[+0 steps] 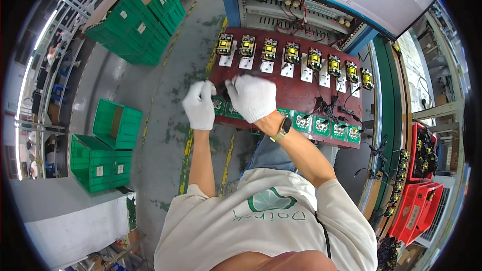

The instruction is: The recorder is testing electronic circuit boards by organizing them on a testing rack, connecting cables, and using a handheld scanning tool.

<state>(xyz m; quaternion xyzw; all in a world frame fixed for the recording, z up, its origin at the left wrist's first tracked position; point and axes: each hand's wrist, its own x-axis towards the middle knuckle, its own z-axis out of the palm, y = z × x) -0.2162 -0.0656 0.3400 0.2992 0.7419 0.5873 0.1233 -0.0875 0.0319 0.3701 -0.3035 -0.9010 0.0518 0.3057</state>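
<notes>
Both my gloved hands, left hand [199, 104] and right hand [252, 98], pinch a black lead over the green sockets [329, 126]; eight boards [292, 53] stand mounted beyond the fingertips.

Dark red test board [296, 93], tilted; row of yellow-topped circuit modules [291, 52] along far edge, green socket boards [329, 126] along near edge.

Single head-worn fisheye view, looking steeply down and forward, close over the red fixture board [301, 88], edges bending
</notes>
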